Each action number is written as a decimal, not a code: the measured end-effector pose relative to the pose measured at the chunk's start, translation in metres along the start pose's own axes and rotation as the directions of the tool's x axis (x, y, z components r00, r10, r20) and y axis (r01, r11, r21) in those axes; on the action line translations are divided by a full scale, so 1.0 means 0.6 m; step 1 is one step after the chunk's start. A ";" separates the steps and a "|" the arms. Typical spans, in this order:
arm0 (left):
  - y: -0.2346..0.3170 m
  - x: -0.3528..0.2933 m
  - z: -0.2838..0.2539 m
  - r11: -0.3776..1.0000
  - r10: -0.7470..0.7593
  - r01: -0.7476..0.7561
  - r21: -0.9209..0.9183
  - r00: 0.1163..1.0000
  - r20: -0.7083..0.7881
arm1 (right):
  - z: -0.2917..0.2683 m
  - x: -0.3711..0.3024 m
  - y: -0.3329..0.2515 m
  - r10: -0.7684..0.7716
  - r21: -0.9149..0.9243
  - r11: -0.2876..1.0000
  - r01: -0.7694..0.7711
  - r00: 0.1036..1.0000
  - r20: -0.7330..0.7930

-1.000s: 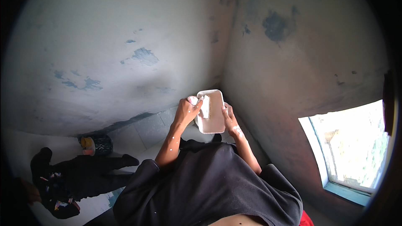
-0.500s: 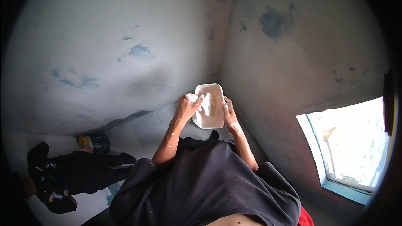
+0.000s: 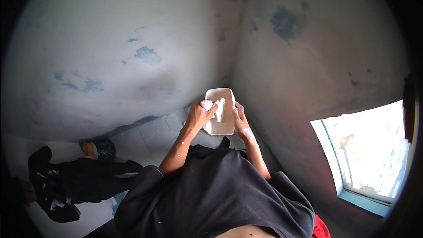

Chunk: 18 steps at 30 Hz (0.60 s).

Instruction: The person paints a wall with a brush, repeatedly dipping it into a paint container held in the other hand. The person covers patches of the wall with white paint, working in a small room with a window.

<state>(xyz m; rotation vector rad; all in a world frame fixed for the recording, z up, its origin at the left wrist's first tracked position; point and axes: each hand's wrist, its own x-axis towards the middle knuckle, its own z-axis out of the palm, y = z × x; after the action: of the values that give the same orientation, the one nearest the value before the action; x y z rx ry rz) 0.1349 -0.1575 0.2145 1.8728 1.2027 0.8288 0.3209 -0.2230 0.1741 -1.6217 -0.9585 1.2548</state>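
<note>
Pale tray (image 3: 220,129) at mid-frame, a white strip (image 3: 221,111) lying inside.
The right hand (image 3: 241,121) has its grip closed on the right rim; the left hand (image 3: 198,117) curls over the left, its hold unclear, fingertips further in than half a second ago. Lower left: a dark bucket (image 3: 106,149).

Floor (image 3: 154,135): large grey tiles are showing, pale joints between them. At left, a dark bucket (image 3: 106,150) is standing on it; a yellow item (image 3: 89,148) is showing there, inside or beside unclear. A co-worker (image 3: 83,180) is standing close by.
</note>
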 end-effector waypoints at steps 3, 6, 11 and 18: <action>0.023 -0.004 -0.022 0.953 -0.113 0.093 -0.290 0.992 -0.052 | -0.002 0.015 0.026 -0.107 -0.100 0.990 0.101 0.993 -0.053; 0.012 0.000 -0.065 0.889 -0.240 0.147 -0.433 0.956 -0.167 | -0.007 0.013 0.022 -0.075 -0.032 0.997 0.073 0.994 -0.084; -0.018 0.010 -0.087 0.559 -0.511 0.296 -0.775 0.859 -0.040 | -0.015 0.006 0.024 -0.013 0.041 0.999 0.018 0.993 -0.114; -0.072 -0.015 -0.066 0.241 -0.476 0.354 -0.904 0.855 0.208 | -0.011 0.022 0.044 -0.171 -0.102 0.983 0.154 0.967 -0.188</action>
<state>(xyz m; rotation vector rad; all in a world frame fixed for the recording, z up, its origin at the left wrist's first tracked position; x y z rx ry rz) 0.0800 -0.1441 0.1970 0.4899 0.8759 0.9949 0.3322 -0.2210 0.1460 -1.6625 -1.0103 0.9351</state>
